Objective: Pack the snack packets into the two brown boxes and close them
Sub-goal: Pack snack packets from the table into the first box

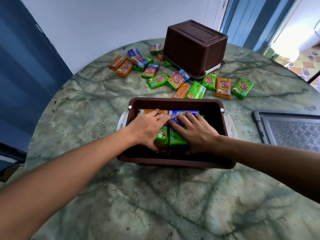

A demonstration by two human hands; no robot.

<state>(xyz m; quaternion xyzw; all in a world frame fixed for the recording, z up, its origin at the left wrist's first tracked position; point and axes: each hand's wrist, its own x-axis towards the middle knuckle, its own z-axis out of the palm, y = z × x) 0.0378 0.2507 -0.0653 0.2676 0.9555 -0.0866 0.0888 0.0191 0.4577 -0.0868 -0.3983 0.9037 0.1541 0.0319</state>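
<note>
Both hands lie flat inside the open brown box [176,104] at the centre of the frame: the left hand [147,129] spreads its fingers over an orange packet [147,112] and a green packet [161,135], and the right hand [195,130] spreads over a blue packet [180,115] and another green packet [176,138]. Neither hand pinches anything; the palms press down on the packed layer, and they hide most of it, so how many packets lie beneath cannot be told. The box's near inner wall is in shadow.

At upper left of the desk [86,101] a loose group of scattered packets [136,64] lies well apart from the open box, with bare marble between. Upper centre, the second brown box [194,47] stands upside down on its lid [197,77], with packets tucked against its left edge and partly hidden. More loose packets [223,87] lie right of centre, just beyond the open box's far rim. At the right edge a grey lid [287,130] lies flat, cut off by the frame. Bare desk fills the foreground.
</note>
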